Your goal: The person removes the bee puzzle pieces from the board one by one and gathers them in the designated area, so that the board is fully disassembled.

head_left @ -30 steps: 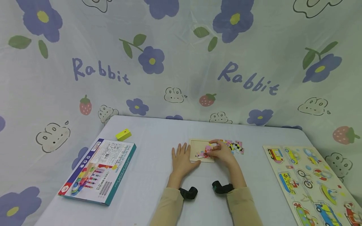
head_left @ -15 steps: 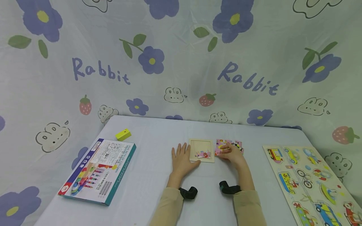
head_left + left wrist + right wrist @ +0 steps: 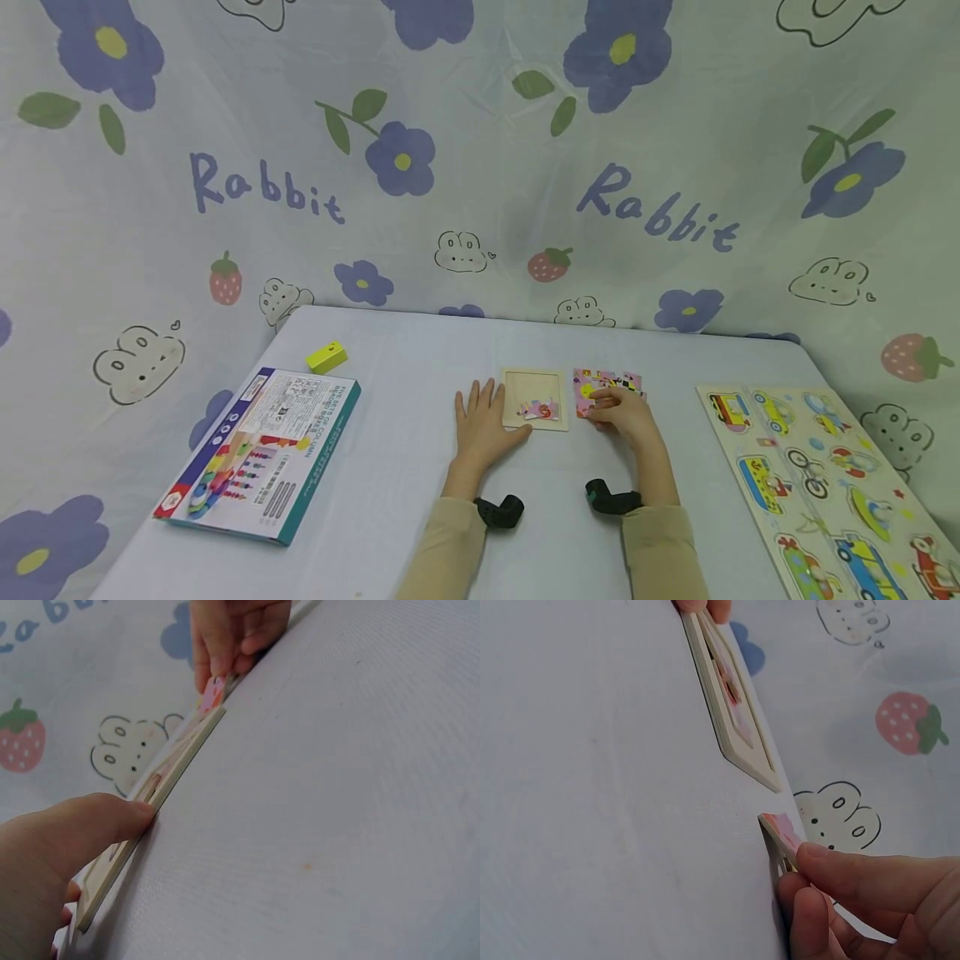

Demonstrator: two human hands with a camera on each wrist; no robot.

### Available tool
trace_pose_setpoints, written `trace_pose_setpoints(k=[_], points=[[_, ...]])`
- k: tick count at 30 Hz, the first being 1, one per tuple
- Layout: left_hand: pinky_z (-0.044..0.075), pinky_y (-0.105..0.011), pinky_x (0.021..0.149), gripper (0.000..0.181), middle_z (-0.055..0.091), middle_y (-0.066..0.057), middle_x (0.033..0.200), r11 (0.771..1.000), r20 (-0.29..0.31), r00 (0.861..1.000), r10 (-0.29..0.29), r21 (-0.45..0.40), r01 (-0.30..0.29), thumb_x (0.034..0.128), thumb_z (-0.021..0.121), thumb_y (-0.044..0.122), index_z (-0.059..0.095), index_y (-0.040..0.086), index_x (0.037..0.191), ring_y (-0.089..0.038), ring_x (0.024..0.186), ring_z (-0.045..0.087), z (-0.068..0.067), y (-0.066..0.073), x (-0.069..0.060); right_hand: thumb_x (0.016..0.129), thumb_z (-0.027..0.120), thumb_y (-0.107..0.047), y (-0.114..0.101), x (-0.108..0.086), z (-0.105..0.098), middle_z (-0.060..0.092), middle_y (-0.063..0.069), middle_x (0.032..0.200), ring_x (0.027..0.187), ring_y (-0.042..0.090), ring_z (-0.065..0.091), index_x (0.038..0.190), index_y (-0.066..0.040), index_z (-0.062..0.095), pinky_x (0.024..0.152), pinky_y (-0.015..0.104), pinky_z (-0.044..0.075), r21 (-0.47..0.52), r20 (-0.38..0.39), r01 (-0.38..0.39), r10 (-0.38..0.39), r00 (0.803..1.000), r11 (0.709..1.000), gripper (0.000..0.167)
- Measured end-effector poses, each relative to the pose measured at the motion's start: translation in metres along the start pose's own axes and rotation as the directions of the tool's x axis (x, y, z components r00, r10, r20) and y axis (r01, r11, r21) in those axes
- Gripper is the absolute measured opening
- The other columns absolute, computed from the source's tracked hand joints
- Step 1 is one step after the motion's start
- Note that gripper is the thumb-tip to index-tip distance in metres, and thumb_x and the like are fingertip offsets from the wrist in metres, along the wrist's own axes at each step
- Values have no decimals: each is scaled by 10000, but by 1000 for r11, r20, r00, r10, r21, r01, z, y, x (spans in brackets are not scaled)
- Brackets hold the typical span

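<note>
My left hand (image 3: 482, 425) rests spread at the left side of a small square wooden puzzle tray (image 3: 532, 383), the thumb touching its near edge. Inside the tray, toward the near side, lies a pink patterned puzzle piece (image 3: 542, 409). To the right of the tray is a cluster of pink and multicoloured puzzle pieces (image 3: 587, 382). Over its near part, my right hand (image 3: 630, 417) pinches a pink and orange puzzle piece (image 3: 781, 829) between thumb and fingers. That piece tilts up from the table in the right wrist view. My right hand covers part of the cluster.
On the left lie a flat toy box (image 3: 262, 450) and a yellow block (image 3: 327, 357). A large wooden vehicle puzzle board (image 3: 813, 521) is at the right. Behind the white table (image 3: 420, 350) hangs a patterned curtain (image 3: 480, 167).
My right hand has moved right, from over the tray to the puzzle-piece cluster, and a pink piece seen over the tray has left it. My left hand has stayed put.
</note>
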State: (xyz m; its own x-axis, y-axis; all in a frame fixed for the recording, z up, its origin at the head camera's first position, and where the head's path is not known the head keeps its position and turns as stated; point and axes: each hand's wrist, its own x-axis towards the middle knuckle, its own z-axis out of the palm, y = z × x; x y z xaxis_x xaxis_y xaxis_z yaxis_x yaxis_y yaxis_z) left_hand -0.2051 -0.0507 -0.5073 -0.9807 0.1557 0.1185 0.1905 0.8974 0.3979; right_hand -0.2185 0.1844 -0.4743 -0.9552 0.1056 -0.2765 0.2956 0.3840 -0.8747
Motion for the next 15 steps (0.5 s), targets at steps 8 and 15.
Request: trace_pose_setpoints(k=[8, 15], points=[[37, -549, 1098, 855, 325, -120, 1470, 1000, -4, 1000, 0, -2, 0, 753, 605, 587, 393, 71, 1401, -337, 1386, 184, 1, -1, 1, 776, 691, -11, -3, -2, -2, 597, 76, 816, 611, 87, 547, 1124, 77, 597, 564, 190, 501, -38, 1, -14, 14, 1000, 999, 371], [37, -552, 1097, 855, 324, -123, 1470, 1000, 6, 1000, -4, -1, 4, 757, 602, 587, 389, 70, 1403, -337, 1386, 181, 0, 0, 1, 772, 695, -20, -4, -4, -2, 594, 79, 804, 598, 95, 541, 1121, 69, 598, 554, 194, 491, -63, -2, -23, 23, 1000, 998, 373]])
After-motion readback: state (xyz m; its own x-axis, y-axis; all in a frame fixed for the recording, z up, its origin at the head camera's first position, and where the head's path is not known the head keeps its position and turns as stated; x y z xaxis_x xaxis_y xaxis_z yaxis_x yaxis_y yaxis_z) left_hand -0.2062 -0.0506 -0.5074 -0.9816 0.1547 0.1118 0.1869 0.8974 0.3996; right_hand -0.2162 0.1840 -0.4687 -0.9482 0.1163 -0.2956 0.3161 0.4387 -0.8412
